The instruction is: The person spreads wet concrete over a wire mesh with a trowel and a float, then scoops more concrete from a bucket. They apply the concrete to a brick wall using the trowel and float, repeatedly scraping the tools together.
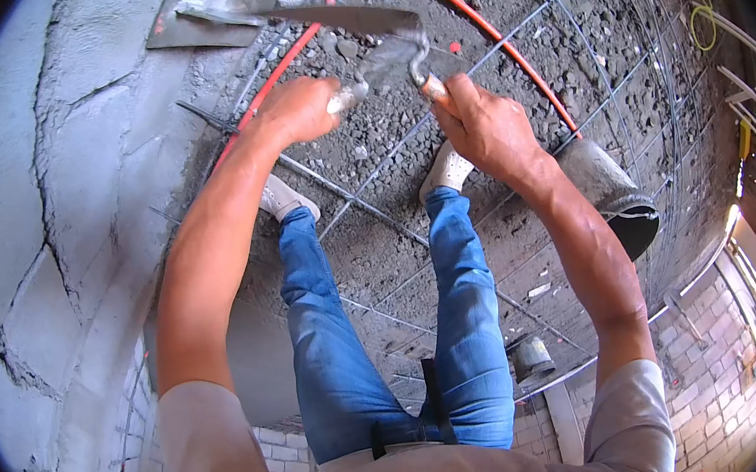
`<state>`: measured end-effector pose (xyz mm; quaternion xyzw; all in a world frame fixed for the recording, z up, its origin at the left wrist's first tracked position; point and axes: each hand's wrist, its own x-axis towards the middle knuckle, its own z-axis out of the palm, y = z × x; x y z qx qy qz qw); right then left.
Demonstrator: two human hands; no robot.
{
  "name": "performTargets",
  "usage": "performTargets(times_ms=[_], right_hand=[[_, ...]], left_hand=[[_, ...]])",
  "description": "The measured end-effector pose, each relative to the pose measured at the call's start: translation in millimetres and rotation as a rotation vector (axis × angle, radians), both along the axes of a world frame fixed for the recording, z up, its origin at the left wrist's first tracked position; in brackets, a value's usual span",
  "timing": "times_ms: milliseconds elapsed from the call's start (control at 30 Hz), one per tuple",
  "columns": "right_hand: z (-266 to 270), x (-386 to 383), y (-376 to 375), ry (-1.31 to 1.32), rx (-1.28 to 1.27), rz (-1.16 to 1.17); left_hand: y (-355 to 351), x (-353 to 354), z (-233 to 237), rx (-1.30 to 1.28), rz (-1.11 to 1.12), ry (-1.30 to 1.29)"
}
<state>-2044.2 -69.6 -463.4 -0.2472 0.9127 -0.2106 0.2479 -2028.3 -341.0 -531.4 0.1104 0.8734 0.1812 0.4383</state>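
Shows orange conduit [490, 33] curving across rebar mesh [366, 211] laid over a gravel bed [595, 20]. Includes black bucket [615, 194] tipped on its side at right, small grey pot [532, 358] near brick wall [714, 366], cracked rendered wall [27, 227] at left.

Left hand [296, 111], right hand [482, 128] side by side above floor [381, 268], each on a trowel handle. Left trowel [387, 62] blade under right trowel [346, 18] blade. Rebar mesh [346, 198] on floor; conduit [485, 31] across it, beyond hands. Wall [18, 228] along floor's left edge. Bucket [613, 188] on floor, right of right forearm.
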Motion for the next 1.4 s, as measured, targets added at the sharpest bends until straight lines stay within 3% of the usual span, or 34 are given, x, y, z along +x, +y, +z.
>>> performTargets(times_ms=[67,167,200,300,367,400,467,500,667,733,767,800,867,900,967,1000,1067,1133,1200,1267,1333,1367,1400], right_hand=[[1,3,-3,0.061,-0.029,-0.053],[-41,-4,-1,-0.118,0.280,0.131],[-44,-6,0,-0.089,0.231,0.158],[-15,-6,-16,-0.193,0.278,0.042],[-7,-5,-21,0.013,0.031,-0.173],[-18,-1,-13,0.010,0.037,-0.173],[-45,-9,-8,-0.099,0.259,0.133],[-45,-15,-7,-0.196,0.320,0.153],[-19,-18,-19,0.012,0.039,-0.084],[-34,-21,-13,-0.148,0.231,0.020],[-37,-32,-15,-0.126,0.438,0.327],[-35,-38,-12,-0.196,0.492,0.393],[-28,-36,-12,-0.026,0.298,0.400],[-29,-29,-13,-0.045,0.306,0.398],[-31,-23,-19,-0.072,0.185,-0.027],[-42,-25,-13,-0.067,0.187,-0.026],[-62,-34,-4,-0.142,0.356,0.300],[-68,-41,-6,-0.123,0.273,0.294],[-34,-32,-19,-0.054,0.122,0.088],[-45,-25,-15,-0.047,0.136,0.016],[-85,-22,4,-0.022,0.375,0.406],[-75,-31,-1,-0.240,0.496,0.372],[-62,-38,-7,-0.232,0.492,0.371]], left_hand=[[4,-2,0,-0.021,0.043,0.046],[9,-9,4,-0.059,0.053,0.032],[8,-11,4,-0.081,0.040,0.020],[3,-5,-7,-0.111,0.063,0.015],[1,-4,-12,-0.093,0.079,0.064],[0,-3,-11,-0.084,0.102,0.112],[1,-6,-8,-0.104,0.083,0.119],[3,-3,-6,-0.117,0.056,0.105],[2,-8,-7,-0.182,0.103,0.077],[0,-8,-10,-0.143,0.126,0.139],[0,-11,-6,-0.141,0.091,0.136],[0,-12,-1,-0.140,0.047,0.128],[-6,-7,-6,-0.192,0.017,0.116],[-6,-1,-9,-0.168,0.064,0.124],[-2,-2,-4,-0.161,0.110,0.146],[-1,-2,-4,-0.158,0.112,0.150],[-4,-4,-5,-0.160,0.108,0.130],[-9,1,-13,-0.183,0.078,0.150],[-3,14,-21,-0.168,0.027,0.131],[-8,13,-25,-0.151,0.085,0.182],[-6,7,-16,-0.149,0.070,0.200],[-4,8,-14,-0.173,0.029,0.183],[-5,8,-16,-0.200,-0.005,0.174]])
